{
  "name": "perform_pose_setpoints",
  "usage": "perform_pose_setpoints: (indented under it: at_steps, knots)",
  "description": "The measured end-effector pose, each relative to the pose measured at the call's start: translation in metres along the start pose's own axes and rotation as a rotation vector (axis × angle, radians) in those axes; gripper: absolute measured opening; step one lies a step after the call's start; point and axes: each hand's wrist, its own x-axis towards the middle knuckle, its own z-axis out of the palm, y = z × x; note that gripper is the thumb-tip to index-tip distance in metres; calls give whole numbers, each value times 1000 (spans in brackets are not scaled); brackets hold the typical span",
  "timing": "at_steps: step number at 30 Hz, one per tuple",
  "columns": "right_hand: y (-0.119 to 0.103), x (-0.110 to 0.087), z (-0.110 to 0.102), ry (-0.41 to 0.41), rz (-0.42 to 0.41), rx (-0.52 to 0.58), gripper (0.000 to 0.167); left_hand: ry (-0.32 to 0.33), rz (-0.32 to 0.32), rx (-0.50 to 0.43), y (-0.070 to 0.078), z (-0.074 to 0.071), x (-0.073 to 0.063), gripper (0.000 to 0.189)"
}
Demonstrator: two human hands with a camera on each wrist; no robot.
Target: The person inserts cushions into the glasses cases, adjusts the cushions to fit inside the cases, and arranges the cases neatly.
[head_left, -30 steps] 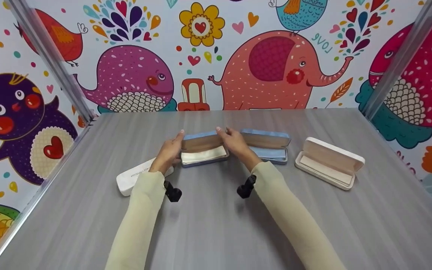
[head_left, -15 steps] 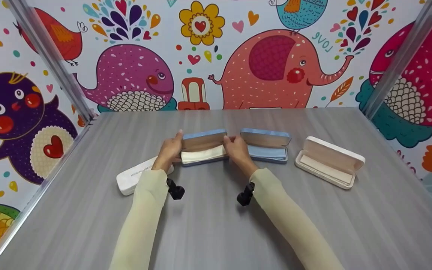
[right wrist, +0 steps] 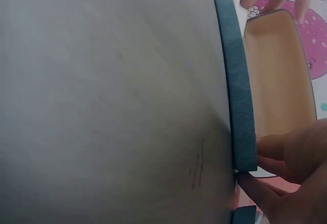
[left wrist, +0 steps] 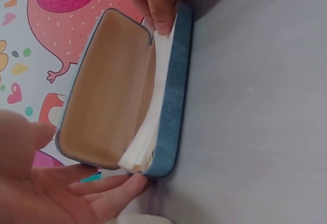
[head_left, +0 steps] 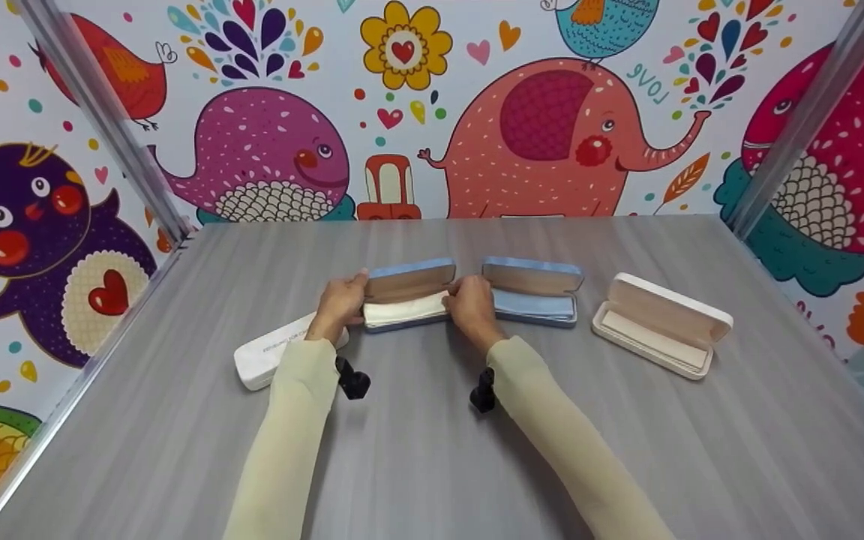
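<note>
A blue eyeglass case (head_left: 408, 325) stands with its lid raised and tan lining showing. Inside lies a folded cream cleaning cloth (left wrist: 159, 86). My left hand (head_left: 340, 301) is at the case's left end, its fairly straight fingers (left wrist: 115, 191) touching the end and its thumb beside the lid. At the other end, my right hand (head_left: 471, 304) grips the case's end, thumb inside and fingers outside. In the left wrist view, a digit of that hand presses on the cloth's end. The right hand partly covers the gap to a second blue eyeglass case (head_left: 533, 266), also opened.
A blue folded cloth (head_left: 529, 303) lies in the second blue case. Farther right stands a white eyeglass case (head_left: 672, 296), lid up, holding a pale folded cloth (head_left: 653, 340). A closed white eyeglass case (head_left: 259, 360) lies left, partly behind my left forearm. A printed wall rises behind the table.
My right hand has come down from the lid's right corner to the cloth's right end, and its fingers have curled in. The left hand stays at the left end, its thumb slightly lower.
</note>
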Motion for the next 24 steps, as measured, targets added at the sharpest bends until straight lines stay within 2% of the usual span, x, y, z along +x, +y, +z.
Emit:
perform_pose_setpoints:
  at_steps: [6, 9, 11, 14, 16, 20, 24]
  knots:
    - [2, 3, 2, 35, -18, -38, 35, 11, -9, 10, 2, 0, 0, 60]
    - [2, 4, 2, 31, -11, -18, 38, 25, -19, 26, 2, 0, 0, 60]
    - [2, 4, 2, 28, 2, -5, 33, 36, -22, 41, 2, 0, 1, 61]
    - [0, 4, -1, 16, 60, 40, 18, 60, -14, 62, 3, 1, 2, 61]
    - [-2, 5, -3, 13, 119, 100, 17, 70, -18, 82, 4, 1, 3, 61]
    - [-6, 8, -10, -9, 240, 219, 37, 72, -40, 127, 6, 1, 6, 63]
    - [-11, 14, -20, -79, 322, 259, 52, 68, -52, 128, 9, 2, 7, 64]
